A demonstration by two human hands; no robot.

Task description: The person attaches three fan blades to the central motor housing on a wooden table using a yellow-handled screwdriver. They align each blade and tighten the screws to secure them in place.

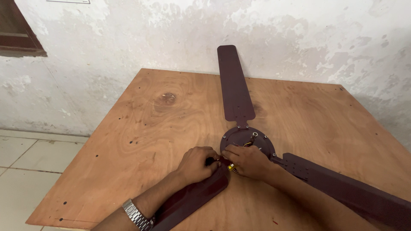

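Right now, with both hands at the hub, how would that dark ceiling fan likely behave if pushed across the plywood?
The ceiling fan would probably slide rather than roll, since its three flat blades lie spread on the table. The metal hub looks heavy for its size. The long blade may flex slightly if lifted by its tip.

Bare forearms; a silver metal-link wristwatch (138, 216) on the left.

The table (141, 128) is bare plywood, matt, with visible grain and a knot. The fan blades (234, 85) look like smooth, maroon-painted metal with a slight sheen. The wristwatch (138, 215) has a shiny metal link band, and the wall (128, 34) is rough, flaking plaster.
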